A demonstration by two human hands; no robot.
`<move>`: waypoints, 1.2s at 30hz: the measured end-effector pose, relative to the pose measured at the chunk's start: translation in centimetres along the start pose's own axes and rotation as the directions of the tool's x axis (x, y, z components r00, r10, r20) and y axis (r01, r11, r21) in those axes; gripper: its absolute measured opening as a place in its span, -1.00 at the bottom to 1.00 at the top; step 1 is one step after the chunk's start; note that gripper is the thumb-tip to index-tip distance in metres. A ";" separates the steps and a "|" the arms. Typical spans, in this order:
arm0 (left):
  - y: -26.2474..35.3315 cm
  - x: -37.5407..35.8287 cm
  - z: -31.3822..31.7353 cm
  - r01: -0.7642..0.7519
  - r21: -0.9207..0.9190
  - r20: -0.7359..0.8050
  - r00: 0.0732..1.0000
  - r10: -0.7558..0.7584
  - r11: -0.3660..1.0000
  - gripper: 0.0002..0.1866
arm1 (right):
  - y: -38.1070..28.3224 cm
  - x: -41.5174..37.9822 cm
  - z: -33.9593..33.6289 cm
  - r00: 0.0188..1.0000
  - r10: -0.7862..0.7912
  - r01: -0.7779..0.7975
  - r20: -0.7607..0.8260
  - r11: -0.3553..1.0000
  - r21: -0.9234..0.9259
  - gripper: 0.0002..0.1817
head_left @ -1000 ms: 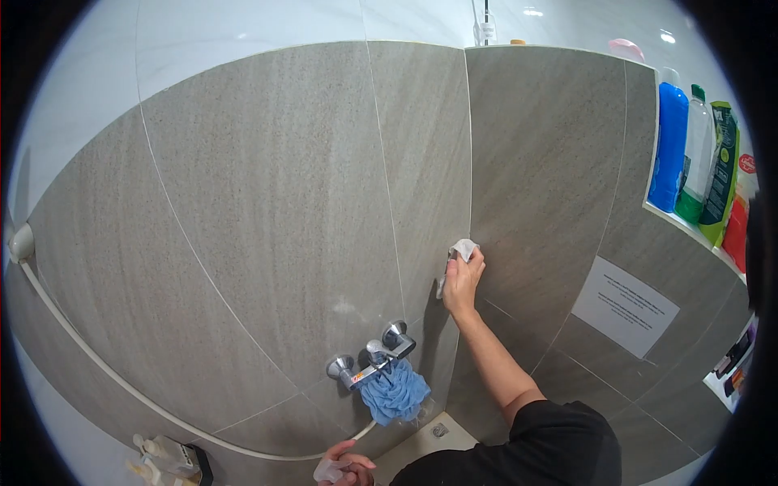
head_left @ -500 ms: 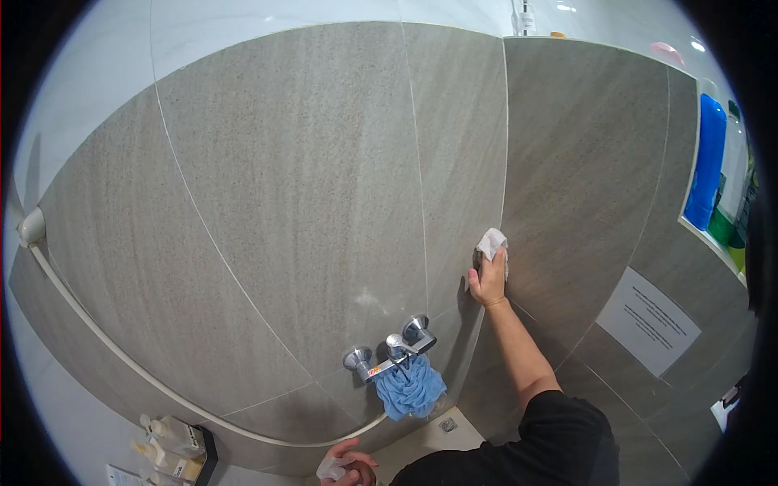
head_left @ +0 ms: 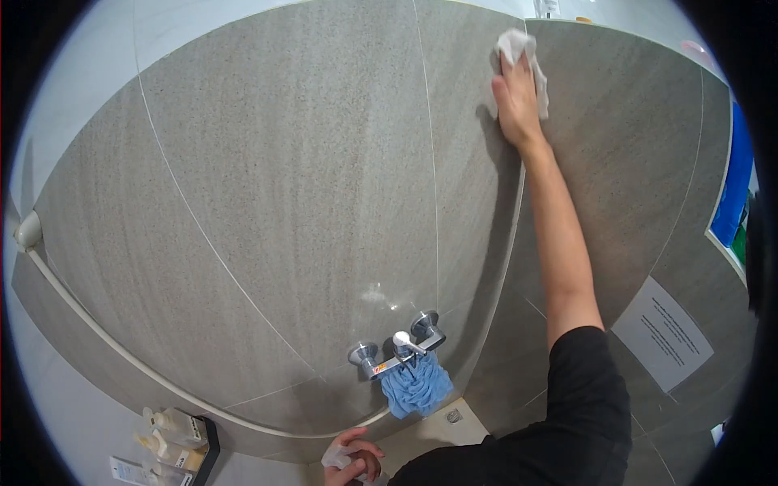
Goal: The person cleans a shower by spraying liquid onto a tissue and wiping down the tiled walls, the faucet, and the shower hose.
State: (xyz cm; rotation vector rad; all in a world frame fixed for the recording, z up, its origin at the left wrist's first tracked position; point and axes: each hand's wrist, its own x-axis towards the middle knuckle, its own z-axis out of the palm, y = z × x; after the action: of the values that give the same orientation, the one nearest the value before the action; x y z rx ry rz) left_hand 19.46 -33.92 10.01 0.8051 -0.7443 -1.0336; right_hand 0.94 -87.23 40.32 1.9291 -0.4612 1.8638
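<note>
My right hand reaches up to the corner where two grey tiled walls meet, pressing a white cloth against the tiles near their top edge. Low in the view, my left hand has curled fingers around a whitish, crumpled piece of cloth or tissue. A chrome mixer tap is fixed to the wall between my hands, with a blue mesh sponge hanging from it.
A white hose curves along the left and bottom. Pump bottles stand in a dark rack at the lower left. A printed sheet is on the right wall, below a shelf with a blue bottle. A drain shows below.
My right hand has moved up along the corner with the white cloth, from mid-wall to near the top edge. My left hand remains low, still holding the whitish piece.
</note>
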 end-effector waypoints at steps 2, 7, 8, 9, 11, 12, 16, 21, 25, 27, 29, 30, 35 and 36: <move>-0.2 0.2 0.0 0.006 0.013 -0.001 1.000 -0.006 1.000 -0.32 | -0.7 2.7 -0.1 1.000 -0.013 0.013 -0.001 1.000 0.014 -0.08; -0.9 0.5 -0.8 -0.013 -0.024 0.052 0.999 0.014 1.000 -0.33 | -1.8 2.1 -0.7 0.977 0.100 -0.097 0.188 0.995 -0.026 -0.11; -1.6 0.6 -1.7 0.002 -0.025 0.047 0.999 -0.001 1.000 -0.33 | -2.4 0.6 -0.4 0.974 0.110 -0.106 0.200 0.994 -0.031 -0.11; -2.4 0.8 -2.7 -0.009 -0.083 0.088 0.996 0.016 0.996 -0.34 | -3.5 -1.6 -0.2 0.988 -0.021 0.026 0.154 0.999 -0.032 -0.10; -2.9 0.7 -3.0 -0.011 -0.146 0.118 0.993 0.029 0.989 -0.35 | -5.7 -6.4 -0.4 0.975 -0.148 0.155 0.165 0.987 -0.029 -0.06; -2.9 0.8 -2.6 -0.001 -0.201 0.099 0.995 0.021 0.980 -0.33 | -6.9 -9.3 -0.7 0.964 -0.143 0.152 0.224 0.988 -0.021 -0.04; -3.3 1.2 -2.5 0.045 -0.228 0.139 0.990 -0.013 0.973 -0.33 | -9.8 -25.4 -0.8 0.851 -0.085 0.107 0.518 0.994 -0.012 -0.18; -2.8 1.4 -2.0 0.020 -0.132 0.194 0.981 0.006 0.991 -0.32 | -10.1 -37.1 -1.9 0.739 -0.326 0.205 0.589 0.943 0.263 -0.68; -2.9 0.6 -1.8 0.004 -0.219 0.187 0.982 0.038 0.976 -0.37 | -9.6 -34.1 -3.2 0.640 -0.517 0.246 0.568 0.839 0.486 -0.63; -2.9 0.0 -1.9 -0.014 -0.227 0.173 0.983 0.054 0.974 -0.37 | -10.6 -31.1 -3.2 0.543 -0.612 0.259 0.575 0.774 0.578 -0.61; -2.9 -0.7 -2.0 -0.036 -0.237 0.123 0.990 0.067 0.971 -0.37 | -10.8 -29.9 -2.3 0.407 -0.706 0.198 0.579 0.687 0.699 -0.63; -3.0 -0.9 -2.3 -0.045 -0.242 0.116 0.990 0.075 0.969 -0.37 | -10.5 -29.2 -1.7 0.401 -0.715 0.201 0.573 0.679 0.706 -0.63; -3.2 -1.0 -2.9 -0.014 -0.224 0.096 0.995 0.036 0.975 -0.33 | -11.1 -17.4 -0.2 0.428 -0.716 0.447 0.551 0.698 0.560 -0.67; -3.2 -0.7 -2.8 -0.021 -0.219 0.106 0.993 0.046 0.975 -0.33 | -11.8 -13.8 -0.1 0.540 -0.646 0.470 0.539 0.763 0.443 -0.64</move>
State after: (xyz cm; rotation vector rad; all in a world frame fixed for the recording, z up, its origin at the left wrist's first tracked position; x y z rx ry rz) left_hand 20.15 -33.58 5.79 0.5483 -0.7218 -1.1145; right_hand 6.19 -77.77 25.78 2.5018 0.2377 0.7858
